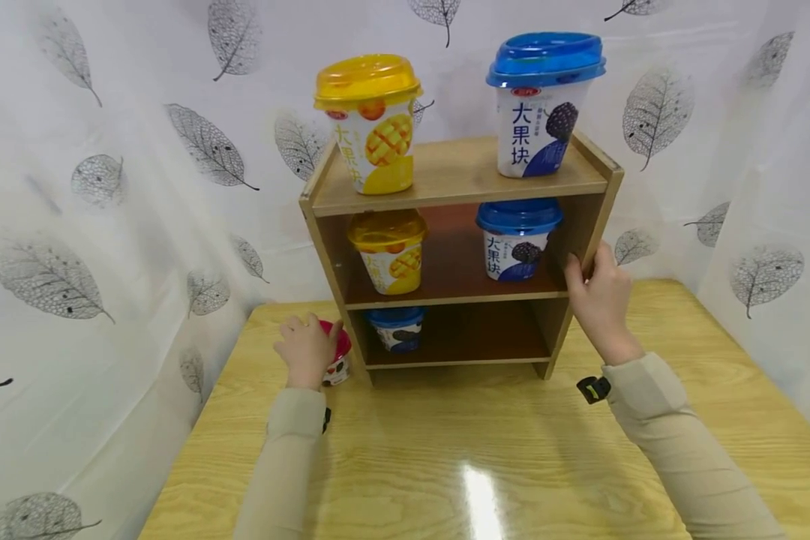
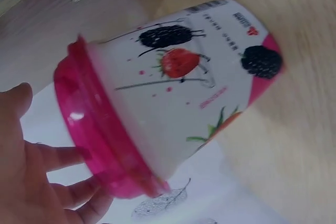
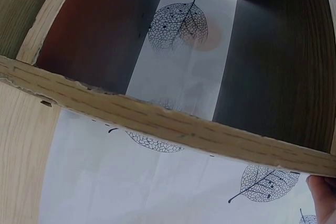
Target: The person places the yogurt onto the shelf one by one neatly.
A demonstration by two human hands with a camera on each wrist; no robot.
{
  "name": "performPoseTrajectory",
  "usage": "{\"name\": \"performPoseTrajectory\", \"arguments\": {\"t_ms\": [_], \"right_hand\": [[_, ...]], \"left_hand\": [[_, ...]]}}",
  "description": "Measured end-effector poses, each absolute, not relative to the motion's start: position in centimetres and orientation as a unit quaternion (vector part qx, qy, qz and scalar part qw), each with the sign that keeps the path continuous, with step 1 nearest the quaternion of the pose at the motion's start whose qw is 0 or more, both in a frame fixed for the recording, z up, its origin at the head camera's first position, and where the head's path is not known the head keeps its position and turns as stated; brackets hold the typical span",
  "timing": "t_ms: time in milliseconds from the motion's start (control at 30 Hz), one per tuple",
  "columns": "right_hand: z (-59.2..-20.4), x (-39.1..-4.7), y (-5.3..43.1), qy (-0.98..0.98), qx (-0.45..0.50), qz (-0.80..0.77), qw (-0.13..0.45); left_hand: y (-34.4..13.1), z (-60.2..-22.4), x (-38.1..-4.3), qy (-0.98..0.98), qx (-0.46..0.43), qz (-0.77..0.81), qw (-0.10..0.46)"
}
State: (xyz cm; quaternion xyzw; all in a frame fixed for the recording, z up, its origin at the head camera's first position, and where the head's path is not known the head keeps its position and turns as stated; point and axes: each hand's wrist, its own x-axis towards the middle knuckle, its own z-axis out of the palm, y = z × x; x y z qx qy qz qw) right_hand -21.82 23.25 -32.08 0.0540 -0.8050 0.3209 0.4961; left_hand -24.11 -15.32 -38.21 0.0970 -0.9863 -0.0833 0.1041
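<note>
My left hand (image 1: pixel 307 351) reaches over a yogurt cup with a pink lid (image 1: pixel 340 341), which stands on the table against the left side of a small wooden shelf (image 1: pixel 439 297). In the left wrist view, the fingertips (image 2: pixel 94 195) lie at the rim of that pink-lidded cup (image 2: pixel 157 93), printed with berries, while the thumb stands apart from the lid. My right hand (image 1: pixel 602 296) grips the shelf's right side panel, thumb at its front edge. Only a finger (image 3: pixel 321 195) of it shows in the right wrist view, at the panel edge (image 3: pixel 184 127).
On top of the shelf stand a yellow-lidded cup (image 1: pixel 378 142) and a blue-lidded cup (image 1: pixel 540 112). The middle level holds another yellow-lidded cup (image 1: pixel 393 262) and blue-lidded cup (image 1: pixel 513 247). Bottom left sits one more blue-lidded cup (image 1: pixel 400 330). Leaf-printed cloth (image 1: pixel 135 225) hangs around the table (image 1: pixel 405 450).
</note>
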Motion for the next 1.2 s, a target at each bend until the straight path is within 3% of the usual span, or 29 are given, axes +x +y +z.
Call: {"name": "performPoseTrajectory", "arguments": {"t_ms": [867, 1200], "right_hand": [[-32.4, -21.7, 23.4, -0.807, 0.045, 0.318, 0.495], [-32.3, -21.8, 23.3, -0.8, 0.052, 0.317, 0.506]], "left_hand": [[-16.8, -39.4, -24.5, -0.991, 0.016, -0.127, 0.026], [-17.5, -40.1, -23.9, -0.984, -0.04, -0.162, 0.066]]}}
